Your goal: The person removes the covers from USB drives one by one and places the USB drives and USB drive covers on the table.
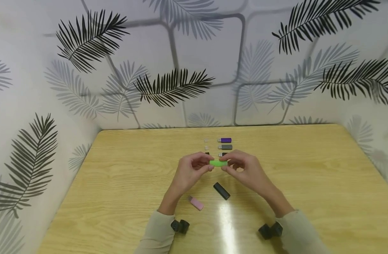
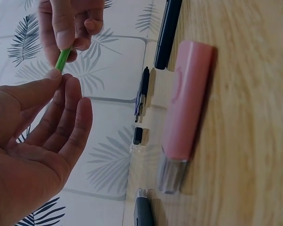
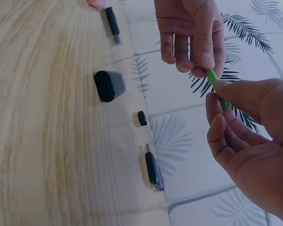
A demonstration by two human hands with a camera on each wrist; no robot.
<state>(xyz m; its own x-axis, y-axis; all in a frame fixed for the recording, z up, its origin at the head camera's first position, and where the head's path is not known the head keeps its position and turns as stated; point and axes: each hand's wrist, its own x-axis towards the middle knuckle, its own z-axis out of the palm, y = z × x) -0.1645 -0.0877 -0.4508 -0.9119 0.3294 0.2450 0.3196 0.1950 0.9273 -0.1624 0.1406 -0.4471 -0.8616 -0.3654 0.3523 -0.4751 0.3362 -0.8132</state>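
Note:
Both hands hold a bright green USB stick point(image 1: 218, 163) lengthwise between them, raised over the table. My left hand point(image 1: 188, 173) pinches one end between thumb and fingertips; my right hand point(image 1: 249, 172) pinches the other end the same way. In the left wrist view the thumb of the left hand point(image 2: 42, 127) presses on the green stick point(image 2: 63, 59). Fingertips cover both its ends. On the table below the hands lie a pink USB stick point(image 1: 196, 203), its connector end pointing away, and a longer black stick point(image 1: 221, 191) set at a slant.
Behind the hands a purple USB stick point(image 1: 226, 140), a grey one point(image 1: 225, 146) and a partly hidden black one point(image 1: 224, 154) lie in a column. Beside them sit small clear caps point(image 1: 206, 147) and a black cap point(image 3: 142, 118). A leaf-patterned wall point(image 1: 209, 106) borders the table point(image 1: 127, 183).

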